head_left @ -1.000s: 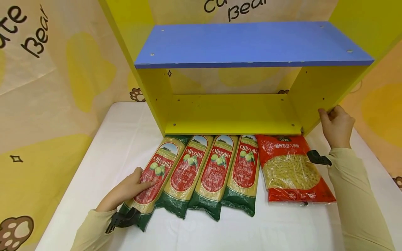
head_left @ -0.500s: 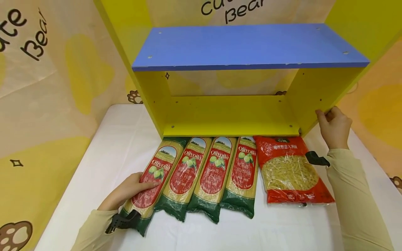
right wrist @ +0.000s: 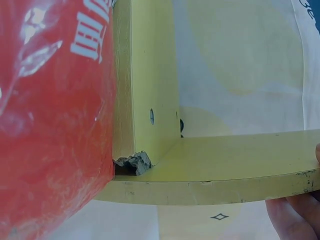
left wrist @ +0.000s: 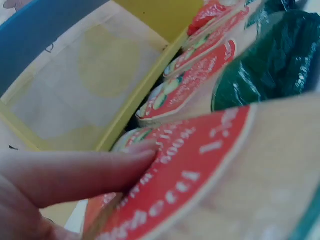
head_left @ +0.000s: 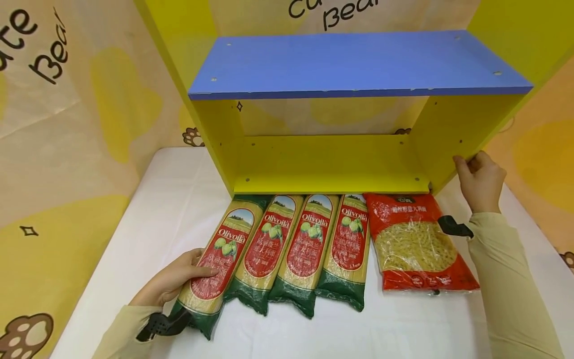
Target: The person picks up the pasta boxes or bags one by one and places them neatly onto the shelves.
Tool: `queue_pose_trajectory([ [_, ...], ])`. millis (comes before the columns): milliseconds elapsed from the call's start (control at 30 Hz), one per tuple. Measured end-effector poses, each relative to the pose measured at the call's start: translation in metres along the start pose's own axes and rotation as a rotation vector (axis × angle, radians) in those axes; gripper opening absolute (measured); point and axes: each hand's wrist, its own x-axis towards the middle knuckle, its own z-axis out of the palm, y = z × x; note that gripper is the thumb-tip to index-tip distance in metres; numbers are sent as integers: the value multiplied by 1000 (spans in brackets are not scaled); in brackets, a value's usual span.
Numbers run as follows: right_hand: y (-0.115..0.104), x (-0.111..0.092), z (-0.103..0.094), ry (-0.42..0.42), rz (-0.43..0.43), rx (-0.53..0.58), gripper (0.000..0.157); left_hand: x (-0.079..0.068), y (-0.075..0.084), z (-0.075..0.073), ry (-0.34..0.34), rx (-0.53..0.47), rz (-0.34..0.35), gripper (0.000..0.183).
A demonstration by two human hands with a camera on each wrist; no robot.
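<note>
My left hand (head_left: 172, 279) grips the leftmost spaghetti pack (head_left: 228, 249) by its left edge, thumb lying across the red label. In the left wrist view the thumb (left wrist: 85, 170) presses on the label's print, while the fingers are mostly hidden. The pack slants, its upper end at the front edge of the yellow-and-blue shelf unit (head_left: 332, 162). My right hand (head_left: 483, 182) holds the front edge of the unit's right side panel (head_left: 466, 134). The right wrist view shows fingertips (right wrist: 295, 215) at that panel's edge.
Several more spaghetti packs (head_left: 309, 239) lie side by side along the unit's front. A red bag of short pasta (head_left: 417, 244) lies right of them, near my right sleeve. A blue shelf board (head_left: 358, 62) spans the unit above. White cloth (head_left: 341, 334) covers the table.
My left hand has slipped slightly down and left along the pack, thumb drawn back a little. The pack's lower end has shifted slightly right. My right hand stays on the panel.
</note>
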Motion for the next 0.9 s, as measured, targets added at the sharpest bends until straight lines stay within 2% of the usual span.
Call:
queue_pose_trajectory([
  [133,0,0,0,6,-8,28,33,2,-4,0,6,-32,-4,53],
  [267,2,-1,0,13,-18,55,32,2,-5,2,40,-39,-10,47],
  [400,1,0,0,19,-26,34,31,-2,-3,4,66,-22,15,51],
  [533,1,0,0,18,-20,16,31,-10,2,12,74,-62,17,59],
  [733,1,0,1,6,-10,43,33,-20,11,32,32,-176,25,64],
  [900,3,-1,0,5,-17,37,33,-28,18,42,-13,-161,50,70],
])
